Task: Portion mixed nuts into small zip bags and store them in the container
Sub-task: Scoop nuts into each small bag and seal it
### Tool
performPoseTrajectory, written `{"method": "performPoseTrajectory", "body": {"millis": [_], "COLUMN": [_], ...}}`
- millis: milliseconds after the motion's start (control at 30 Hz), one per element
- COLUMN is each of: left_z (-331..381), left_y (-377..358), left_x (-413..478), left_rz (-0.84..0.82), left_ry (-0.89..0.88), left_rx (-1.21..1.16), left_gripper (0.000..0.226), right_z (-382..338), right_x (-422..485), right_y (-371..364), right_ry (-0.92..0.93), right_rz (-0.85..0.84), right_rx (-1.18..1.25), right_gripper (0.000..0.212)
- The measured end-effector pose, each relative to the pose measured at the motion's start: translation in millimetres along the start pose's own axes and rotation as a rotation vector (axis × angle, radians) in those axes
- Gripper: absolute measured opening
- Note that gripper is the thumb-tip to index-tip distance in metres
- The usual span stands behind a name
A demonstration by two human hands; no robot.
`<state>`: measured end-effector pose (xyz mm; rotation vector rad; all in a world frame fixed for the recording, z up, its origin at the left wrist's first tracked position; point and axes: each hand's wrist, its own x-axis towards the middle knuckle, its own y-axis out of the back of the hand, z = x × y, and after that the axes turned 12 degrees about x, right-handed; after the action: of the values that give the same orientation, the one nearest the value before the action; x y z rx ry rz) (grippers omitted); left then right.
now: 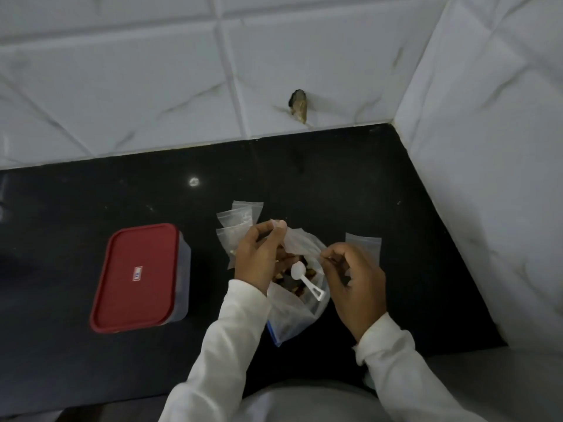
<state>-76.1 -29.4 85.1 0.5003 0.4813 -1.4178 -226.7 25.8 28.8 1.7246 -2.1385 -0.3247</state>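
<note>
The head-worn wide-angle camera looks steeply down on a black worktop (335,178), facing its far edge, where the tiled back wall (152,86) rises. A side wall (487,147) closes the far right corner. The view is close: the left hand (259,257) and right hand (356,281) sit in the lower middle.

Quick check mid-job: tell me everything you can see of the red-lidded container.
The container is a rectangular box with rounded corners, clear plastic walls and a red lid seated on top, so it looks closed. A small label sits mid-lid. It stands flat on the black counter, left of the left hand and the small zip bags, apart from both. Contents cannot be made out.
</note>
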Motion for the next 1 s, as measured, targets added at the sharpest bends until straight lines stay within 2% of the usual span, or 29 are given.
{"method": "performPoseTrajectory", "body": {"millis": [133,200,300,367,467,567,700,1000], "left_z": [-5,-7,-11,-14,-19,-25,-29,-31], "left_y": [36,50,68,79,91,97,104,114], "left_x": [-4,-4,-3,-2,0,-1,-1,6], "left_rz": [-0.002,-0.014,0.003,0.071,0.122,0.046,-0.016,0.008], "left_ry": [-0.039,-0.064,-0.118,-0.224,-0.34,-0.36,-0.342,-0.346], "left_rx": [-0.017,0.003,0.028,0.131,0.289,0.254,0.181,0.178], "left_gripper": [0.015,0.014,0.012,0.01,0.007,0.005,0.01,0.009], "right_z": [-15,-27,-35,-40,-55,-73,-81,-85], "right_x": [-6,-7,-5,-5,-5,-4,-3,-5], "right_y": [-25,-34,-48,-56,-71,-88,-101,-109], "right_ry": [0.018,0.067,0.052,-0.01,-0.014,-0.001,0.015,-0.012], "right_rz": [-0.007,-0.031,-0.152,-0.222,-0.162,-0.135,-0.086,-0.028], "right_rx": [-0.016,-0.022,-0.043,-0.056,-0.017,0.088,0.188,0.125], "right_gripper": [0.016,0.031,0.021,0.029,0.031,0.031,0.018,0.013]}}
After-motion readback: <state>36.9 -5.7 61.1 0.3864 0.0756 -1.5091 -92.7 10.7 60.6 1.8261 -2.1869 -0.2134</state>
